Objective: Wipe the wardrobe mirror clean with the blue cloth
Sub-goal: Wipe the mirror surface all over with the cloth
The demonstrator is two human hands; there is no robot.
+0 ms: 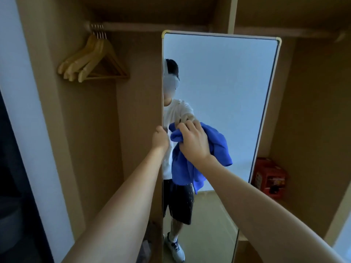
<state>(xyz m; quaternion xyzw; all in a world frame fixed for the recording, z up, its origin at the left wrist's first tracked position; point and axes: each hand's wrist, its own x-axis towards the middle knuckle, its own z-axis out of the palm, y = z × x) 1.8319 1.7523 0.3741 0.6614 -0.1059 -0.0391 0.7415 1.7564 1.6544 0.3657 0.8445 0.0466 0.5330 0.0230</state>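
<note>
Crumpled blue cloth (199, 164) in right hand (193, 143) against smooth rectangular mirror (228, 82)

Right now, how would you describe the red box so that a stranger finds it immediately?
Start at the tall mirror standing inside the wooden wardrobe. Look past its lower right edge, into the right compartment: the red box sits there. It is the only red thing among plain brown panels.
</note>
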